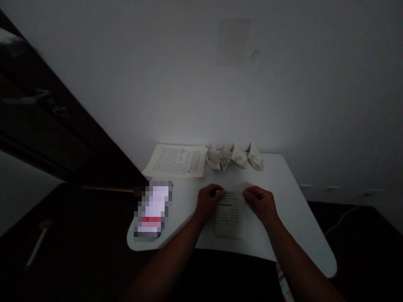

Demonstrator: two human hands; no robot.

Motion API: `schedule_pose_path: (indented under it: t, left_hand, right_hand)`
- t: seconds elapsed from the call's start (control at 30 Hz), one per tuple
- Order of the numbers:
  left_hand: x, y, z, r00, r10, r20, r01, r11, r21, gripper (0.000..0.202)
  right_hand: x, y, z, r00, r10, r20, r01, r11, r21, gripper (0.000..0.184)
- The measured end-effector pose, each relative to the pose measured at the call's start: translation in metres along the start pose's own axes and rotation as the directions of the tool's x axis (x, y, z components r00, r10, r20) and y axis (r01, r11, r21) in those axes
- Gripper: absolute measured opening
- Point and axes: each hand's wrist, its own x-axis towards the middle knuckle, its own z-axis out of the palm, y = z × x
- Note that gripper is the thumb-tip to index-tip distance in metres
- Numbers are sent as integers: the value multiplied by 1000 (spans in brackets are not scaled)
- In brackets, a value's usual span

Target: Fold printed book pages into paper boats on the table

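Note:
A printed sheet of paper lies on the white table in front of me, its long side pointing toward me. My left hand pinches its far left corner between thumb and fingers. At the far right corner, the fingertips of my right hand are closed in a pinch on the edge. Beyond my hands, several folded paper boats stand in a row near the wall. To their left rests a stack of printed pages.
A phone-shaped device, blurred into blocks, lies at the left of the white table. The pale wall rises behind the table. A dark door is at the left, and a cable hangs at the right.

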Motion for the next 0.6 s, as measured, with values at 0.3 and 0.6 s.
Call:
schedule_pose_path:
  t: [0.3,0.6]
  left_hand:
    - [-1,2,-1,999,-25,-45,22,997,-77,19]
    - [-5,8,3,999,-18,34,19,999,-32,20]
  right_hand:
    - [0,0,1,1000,5,2,-6,995,97,22]
    - [-2,5,3,999,4,53,1,996,-84,25]
